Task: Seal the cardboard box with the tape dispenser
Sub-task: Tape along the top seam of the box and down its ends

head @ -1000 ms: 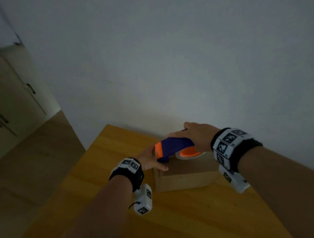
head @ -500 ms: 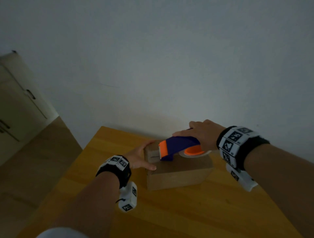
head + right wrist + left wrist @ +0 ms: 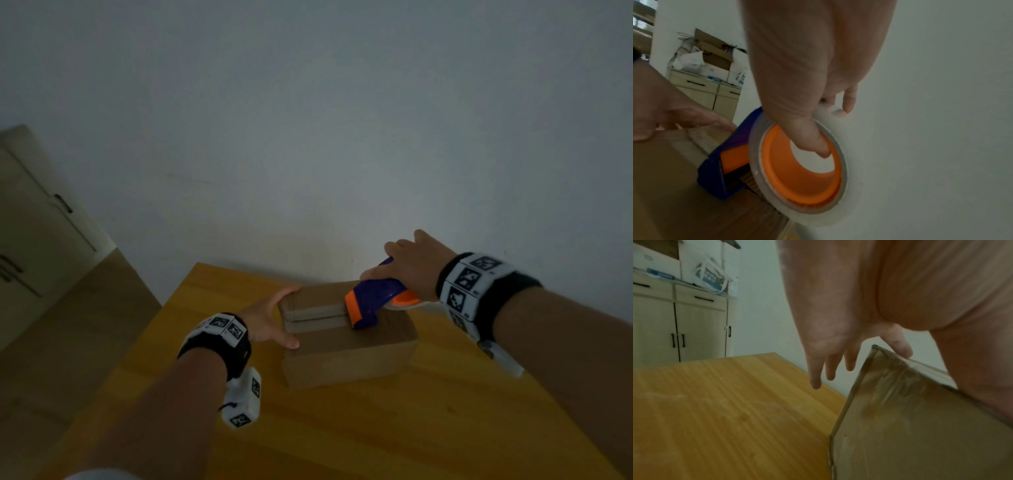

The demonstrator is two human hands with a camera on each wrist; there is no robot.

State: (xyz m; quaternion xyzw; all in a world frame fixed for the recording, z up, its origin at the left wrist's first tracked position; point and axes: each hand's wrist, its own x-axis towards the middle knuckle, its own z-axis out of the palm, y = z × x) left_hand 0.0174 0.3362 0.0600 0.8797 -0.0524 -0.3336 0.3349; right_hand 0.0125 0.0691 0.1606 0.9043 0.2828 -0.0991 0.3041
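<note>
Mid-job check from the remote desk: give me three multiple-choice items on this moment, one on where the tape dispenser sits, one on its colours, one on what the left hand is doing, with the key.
1. Where is the blue and orange plastic tape dispenser?
A. On top of the brown cardboard box
B. On the yellow wooden table beside the box
C. On the floor

2. What colour is the hub inside the tape roll?
A. Green
B. Orange
C. Black

3. What is the left hand doing?
A. Hanging clear of the box
B. Holding the dispenser
C. Bracing the box's left end

Key: 1 A, the head view shows its front edge on the box's top seam, gripped by the right hand. 2 B, the right wrist view shows an orange ring inside the clear tape. 3 C, its thumb and fingers span the box's left end.
</note>
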